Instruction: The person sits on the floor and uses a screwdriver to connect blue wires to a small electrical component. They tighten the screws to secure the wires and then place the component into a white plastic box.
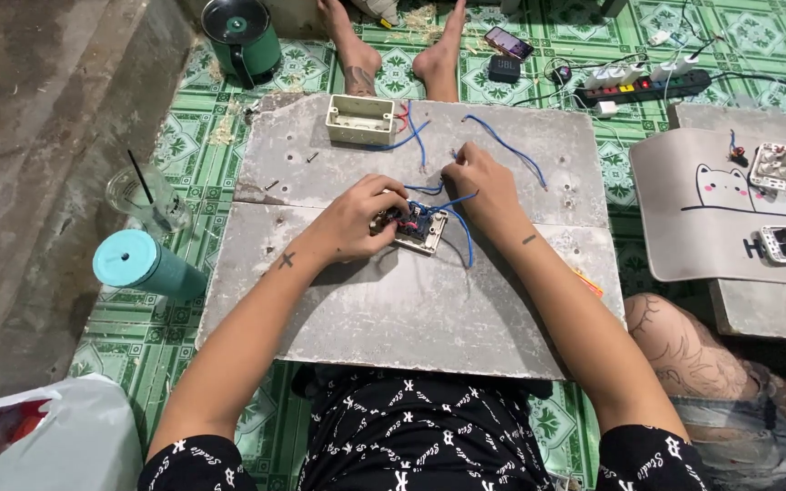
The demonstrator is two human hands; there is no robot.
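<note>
Both arms stretch forward, bare, elbows bent a little. Left hand point(363, 218) curls palm down, fingers point(391, 194) bent and pinching. Right hand point(484, 186) sits just beside it, fingers tucked in, wrist tilted. Hands close together, not touching.

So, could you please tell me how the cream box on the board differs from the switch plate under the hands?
The cream box lies untouched at the board's far edge; the switch plate is held mid-board by both hands. The box shows a hollow shell; the plate shows dark parts. Both carry blue wires.
</note>
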